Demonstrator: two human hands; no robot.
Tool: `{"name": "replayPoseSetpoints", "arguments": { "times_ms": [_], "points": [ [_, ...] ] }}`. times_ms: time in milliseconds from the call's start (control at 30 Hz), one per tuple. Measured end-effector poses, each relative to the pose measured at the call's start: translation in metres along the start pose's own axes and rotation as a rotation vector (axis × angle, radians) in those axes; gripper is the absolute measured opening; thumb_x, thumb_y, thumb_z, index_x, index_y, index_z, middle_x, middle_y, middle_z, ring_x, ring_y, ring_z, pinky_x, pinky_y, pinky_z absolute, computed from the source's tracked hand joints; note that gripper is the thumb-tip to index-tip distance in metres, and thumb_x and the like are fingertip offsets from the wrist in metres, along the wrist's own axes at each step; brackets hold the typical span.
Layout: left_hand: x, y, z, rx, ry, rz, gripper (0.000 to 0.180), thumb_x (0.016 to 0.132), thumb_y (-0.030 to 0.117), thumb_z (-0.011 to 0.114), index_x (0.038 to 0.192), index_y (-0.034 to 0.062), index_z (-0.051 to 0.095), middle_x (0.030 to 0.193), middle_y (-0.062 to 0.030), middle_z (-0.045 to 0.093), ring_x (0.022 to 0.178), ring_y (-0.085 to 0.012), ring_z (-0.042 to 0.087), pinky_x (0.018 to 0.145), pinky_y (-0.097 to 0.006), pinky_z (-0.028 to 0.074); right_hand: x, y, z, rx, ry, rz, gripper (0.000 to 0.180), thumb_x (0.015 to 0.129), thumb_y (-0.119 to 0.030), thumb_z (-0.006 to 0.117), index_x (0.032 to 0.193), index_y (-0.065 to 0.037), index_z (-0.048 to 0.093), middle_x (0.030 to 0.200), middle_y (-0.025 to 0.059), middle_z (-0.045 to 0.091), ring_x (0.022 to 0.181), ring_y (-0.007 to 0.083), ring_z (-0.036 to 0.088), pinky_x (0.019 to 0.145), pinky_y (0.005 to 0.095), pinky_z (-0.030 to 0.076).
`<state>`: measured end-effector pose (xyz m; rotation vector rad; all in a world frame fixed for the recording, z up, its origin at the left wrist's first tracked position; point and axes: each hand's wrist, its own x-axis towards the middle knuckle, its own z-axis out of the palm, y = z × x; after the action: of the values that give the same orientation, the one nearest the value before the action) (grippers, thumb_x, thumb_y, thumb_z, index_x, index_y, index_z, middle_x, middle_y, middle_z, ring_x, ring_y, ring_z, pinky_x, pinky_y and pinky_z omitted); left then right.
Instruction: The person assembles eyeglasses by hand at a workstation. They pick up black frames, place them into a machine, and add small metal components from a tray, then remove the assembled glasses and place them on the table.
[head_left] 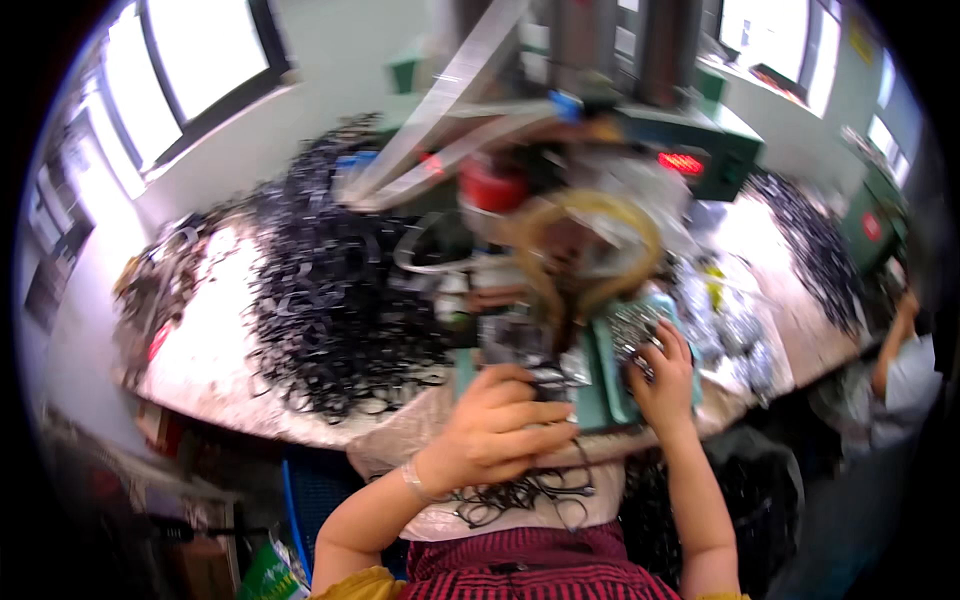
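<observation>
At centre, the left hand [497, 428] spreads loosely; beside it, the right hand [668, 385] curls over the green tray [611, 377], best pinching 1 metal piece [632, 322]; I cannot tell either grip

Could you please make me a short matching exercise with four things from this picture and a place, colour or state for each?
Things
1. left hand
2. right hand
3. big heap of black strips
4. lit display

Descriptions
A. at the teal tray of small shiny parts
B. glowing red
C. bracelet at its wrist
D. on the table, left of centre

Pairs: 1-C, 2-A, 3-D, 4-B
</observation>
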<state>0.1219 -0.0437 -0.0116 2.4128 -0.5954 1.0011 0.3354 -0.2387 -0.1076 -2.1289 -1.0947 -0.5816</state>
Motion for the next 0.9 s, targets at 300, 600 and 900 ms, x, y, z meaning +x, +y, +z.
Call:
{"name": "replayPoseSetpoints", "arguments": {
  "times_ms": [300,600,900],
  "points": [
    [-0.066,0.065,-0.02,0.535,0.26,-0.316,0.022,0.079,0.009,0.069,0.102,0.0112,0.071,0.116,-0.0086,0.071,0.096,-0.0251,0.065,0.097,-0.045,0.046,-0.006,0.014,0.0,0.584,0.246,0.481,0.011,0.093,-0.005,0.064,0.103,-0.001,0.068,0.099,0.0084,0.071,0.098,0.0221,0.066,0.089,0.0321,0.051],
    [-0.054,-0.02,-0.1,0.92,0.16,-0.635,0.016,0.075,0.009,0.074,0.089,0.0164,0.077,0.139,-0.0081,0.059,0.127,-0.0363,0.047,0.113,-0.051,0.027,0.017,-0.033,0.022,0.964,0.211,0.565,0.013,0.093,-0.002,0.067,0.105,-0.001,0.068,0.096,0.0005,0.067,0.085,0.0079,0.06,0.079,0.0218,0.047],
    [-0.081,-0.131,-0.094,0.902,0.18,-0.641,0.012,0.077,0.013,0.077,0.088,0.0176,0.081,0.147,-0.0112,0.053,0.129,-0.0388,0.047,0.119,-0.051,0.024,-0.042,-0.005,-0.012,0.308,0.273,0.438,0.009,0.086,0.002,0.069,0.095,0.0,0.07,0.093,0.0061,0.069,0.09,0.02,0.064,0.088,0.0322,0.049]
  ]
}}
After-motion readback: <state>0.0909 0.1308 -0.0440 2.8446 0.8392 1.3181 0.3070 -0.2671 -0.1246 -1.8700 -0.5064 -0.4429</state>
